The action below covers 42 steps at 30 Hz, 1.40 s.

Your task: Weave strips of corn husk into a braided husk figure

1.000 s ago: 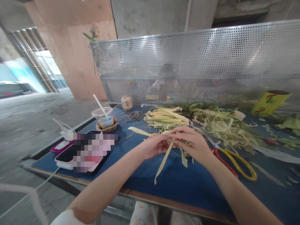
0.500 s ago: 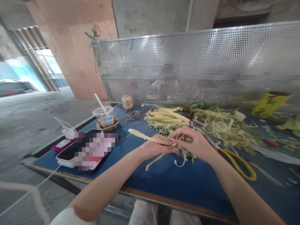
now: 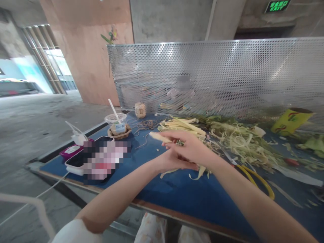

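Observation:
Over the blue table point(image 3: 162, 192), a pale yellow plant stalk point(image 3: 159, 137) sticks out to the left of my two hands. My right hand point(image 3: 189, 145) is closed over it, fingers near its middle. Just beneath, my left hand point(image 3: 170, 161) is closed round the stalk's lower part, mostly covered by the right hand. Peeled strips point(image 3: 201, 171) curl on the table below the hands. Behind lies a pile of similar pale stalks point(image 3: 187, 125), with shredded green leaves point(image 3: 235, 138) to its right.
Scissors with yellow handles point(image 3: 264, 184) lie right of my right forearm. On the left are a drink cup point(image 3: 118, 125) with a straw, a phone point(image 3: 88, 153) and a purple box point(image 3: 66, 152). Twine point(image 3: 146, 125) and a yellow tube point(image 3: 291, 120) stand out near the perforated metal screen point(image 3: 215, 74).
My right hand has moved left along the stalk, over the left hand, toward its far end. The view has shifted slightly, bringing an exit sign into sight.

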Each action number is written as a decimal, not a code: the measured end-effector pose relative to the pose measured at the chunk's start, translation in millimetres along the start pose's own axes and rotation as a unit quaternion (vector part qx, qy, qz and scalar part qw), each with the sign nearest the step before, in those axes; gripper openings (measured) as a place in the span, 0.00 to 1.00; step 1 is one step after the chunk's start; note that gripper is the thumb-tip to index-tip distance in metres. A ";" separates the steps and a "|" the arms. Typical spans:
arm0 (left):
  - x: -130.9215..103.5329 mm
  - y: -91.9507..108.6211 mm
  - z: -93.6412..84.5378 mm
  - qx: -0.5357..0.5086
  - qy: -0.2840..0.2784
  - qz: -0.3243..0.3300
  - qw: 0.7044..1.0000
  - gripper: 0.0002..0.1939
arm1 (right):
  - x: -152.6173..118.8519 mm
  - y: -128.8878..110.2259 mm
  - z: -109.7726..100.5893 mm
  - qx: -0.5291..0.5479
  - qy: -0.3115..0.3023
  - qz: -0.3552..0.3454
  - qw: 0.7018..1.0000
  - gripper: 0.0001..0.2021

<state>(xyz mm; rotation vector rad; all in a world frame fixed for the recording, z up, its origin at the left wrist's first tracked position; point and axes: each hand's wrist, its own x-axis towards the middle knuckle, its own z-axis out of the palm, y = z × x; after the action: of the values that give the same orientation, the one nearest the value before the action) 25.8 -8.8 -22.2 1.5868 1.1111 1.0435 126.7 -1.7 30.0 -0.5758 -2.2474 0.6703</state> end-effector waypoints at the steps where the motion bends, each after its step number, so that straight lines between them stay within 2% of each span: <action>1: -0.2 0.3 -2.3 0.029 -0.064 0.010 0.997 0.08 | -2.7 0.9 -4.5 0.013 0.028 -0.006 1.000 0.17; 2: -0.3 0.5 -4.7 0.008 -0.137 0.014 0.990 0.09 | -6.4 1.9 -10.4 0.017 0.042 -0.021 0.999 0.17; 3: -0.3 0.4 -7.0 -0.059 -0.212 0.009 0.975 0.10 | -11.0 3.0 -17.2 0.009 0.050 -0.038 0.998 0.18; 4: -0.2 0.2 -9.1 -0.094 -0.258 0.011 0.962 0.09 | -16.0 4.0 -24.1 0.000 0.054 -0.049 0.997 0.18; 5: -0.1 0.0 -10.8 -0.114 -0.275 0.015 0.955 0.10 | -21.4 4.9 -30.6 -0.012 0.057 -0.056 0.997 0.18; 7: 0.3 0.0 -13.2 -0.107 -0.254 0.029 0.961 0.10 | -32.3 5.8 -40.7 -0.053 0.055 -0.062 0.995 0.18; 9: 0.5 1.0 -14.7 -0.081 -0.225 0.043 0.970 0.10 | -42.1 5.7 -45.8 -0.101 0.021 -0.067 0.992 0.17; 11: 0.5 3.0 -15.6 -0.055 -0.202 0.041 0.977 0.10 | -49.8 5.9 -46.5 -0.140 -0.017 -0.062 0.988 0.16; 13: 0.5 5.6 -15.9 -0.041 -0.195 0.028 0.980 0.09 | -55.1 8.4 -44.8 -0.168 -0.024 -0.047 0.984 0.14; 17: 1.0 9.2 -15.2 -0.103 -0.226 0.011 0.969 0.09 | -60.2 22.0 -42.3 -0.203 0.019 -0.048 0.978 0.09; 21: 1.1 11.0 -16.2 -0.213 -0.298 0.003 0.931 0.14 | -62.6 31.3 -45.4 -0.170 0.051 -0.059 0.982 0.09; 23: 0.1 12.5 -16.8 -0.231 -0.321 0.006 0.919 0.17 | -63.4 30.6 -46.7 -0.144 0.072 -0.053 0.986 0.08; 25: -1.3 13.9 -16.3 -0.220 -0.318 0.008 0.922 0.16 | -63.6 28.1 -46.2 -0.122 0.103 -0.046 0.986 0.07; 29: -1.7 11.6 -11.9 -0.252 -0.266 0.026 0.930 0.15 | -62.9 23.6 -41.5 -0.117 0.146 -0.046 0.981 0.07; 32: 1.1 6.4 -8.7 -0.304 -0.213 0.006 0.928 0.18 | -63.1 21.9 -39.5 -0.136 0.135 -0.042 0.980 0.08; 36: 4.3 3.0 -7.3 -0.302 -0.150 -0.028 0.941 0.16 | -65.9 20.8 -41.1 -0.167 0.119 -0.043 0.978 0.09; 39: 4.3 3.1 -6.8 -0.300 -0.135 -0.032 0.944 0.15 | -68.5 20.6 -41.8 -0.183 0.112 -0.035 0.976 0.12; 42: 4.1 2.9 -6.0 -0.300 -0.134 -0.034 0.944 0.15 | -69.8 20.9 -39.8 -0.194 0.107 -0.024 0.975 0.11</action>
<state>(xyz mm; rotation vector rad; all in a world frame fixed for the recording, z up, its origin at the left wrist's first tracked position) 21.6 -4.2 -17.4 1.1424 0.5795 0.9650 205.4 -14.0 6.5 -0.7394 -2.1868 0.1315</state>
